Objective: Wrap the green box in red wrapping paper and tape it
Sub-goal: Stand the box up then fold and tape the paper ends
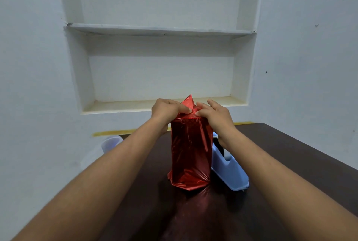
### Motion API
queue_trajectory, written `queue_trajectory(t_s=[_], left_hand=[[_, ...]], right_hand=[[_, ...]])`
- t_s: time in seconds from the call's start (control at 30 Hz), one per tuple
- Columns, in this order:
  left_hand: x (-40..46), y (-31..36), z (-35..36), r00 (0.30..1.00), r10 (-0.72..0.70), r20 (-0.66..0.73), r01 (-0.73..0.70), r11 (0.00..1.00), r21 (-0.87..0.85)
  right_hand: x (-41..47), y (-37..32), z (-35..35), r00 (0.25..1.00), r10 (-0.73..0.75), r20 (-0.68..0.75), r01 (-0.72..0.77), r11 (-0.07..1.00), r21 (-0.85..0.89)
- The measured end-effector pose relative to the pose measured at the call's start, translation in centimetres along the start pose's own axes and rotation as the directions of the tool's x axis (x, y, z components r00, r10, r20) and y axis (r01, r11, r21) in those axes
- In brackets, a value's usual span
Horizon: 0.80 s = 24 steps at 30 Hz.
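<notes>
From the head view, the green box stands upright on the dark surface (pixel 290 153), fully hidden inside shiny red wrapping paper (pixel 190 151), a blue tape dispenser (pixel 229 169) just beside it. The left hand (pixel 167 110) pinches the top fold in curled fingers while the right hand (pixel 212 114) presses alongside, its fingers looser. That foil looks light, slick and springy, so I'd hold it at the creased top edges.

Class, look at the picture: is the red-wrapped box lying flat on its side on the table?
No, the red-wrapped box stands upright on the dark table, with both hands folding paper at its top end.
</notes>
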State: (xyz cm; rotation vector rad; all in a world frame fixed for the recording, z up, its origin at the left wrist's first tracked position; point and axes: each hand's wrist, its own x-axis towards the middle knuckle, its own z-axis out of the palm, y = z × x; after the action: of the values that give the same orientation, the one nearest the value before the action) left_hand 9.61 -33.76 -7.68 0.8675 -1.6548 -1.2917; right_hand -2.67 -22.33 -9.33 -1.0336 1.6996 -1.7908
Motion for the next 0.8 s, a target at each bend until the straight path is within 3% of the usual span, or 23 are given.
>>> queue_trajectory(t_s=[0.4,0.5,0.63,0.8], left_hand=[[-1.0,0.3,0.2,0.987,-0.11,-0.115,0.1,0.991,-0.095],[-1.5,0.5,0.1,0.99,-0.123,-0.067,0.112,0.982,-0.151],[-3.7,0.6,-0.1,0.965,-0.231,0.123,0.256,0.931,-0.26],[-4.5,-0.5,0.9,0.961,-0.273,0.042,0.269,0.891,-0.366]], right_hand=[[1.0,-1.7,1.3,0.981,0.166,-0.096,-0.151,0.977,0.149],[1.3,-1.8,1.3,0.983,0.166,-0.076,-0.152,0.976,0.157],[1.2,-1.8,0.8,0.983,0.176,-0.054,-0.168,0.977,0.128],[1.5,-1.6,1.3,0.983,0.171,-0.074,-0.165,0.983,0.08]])
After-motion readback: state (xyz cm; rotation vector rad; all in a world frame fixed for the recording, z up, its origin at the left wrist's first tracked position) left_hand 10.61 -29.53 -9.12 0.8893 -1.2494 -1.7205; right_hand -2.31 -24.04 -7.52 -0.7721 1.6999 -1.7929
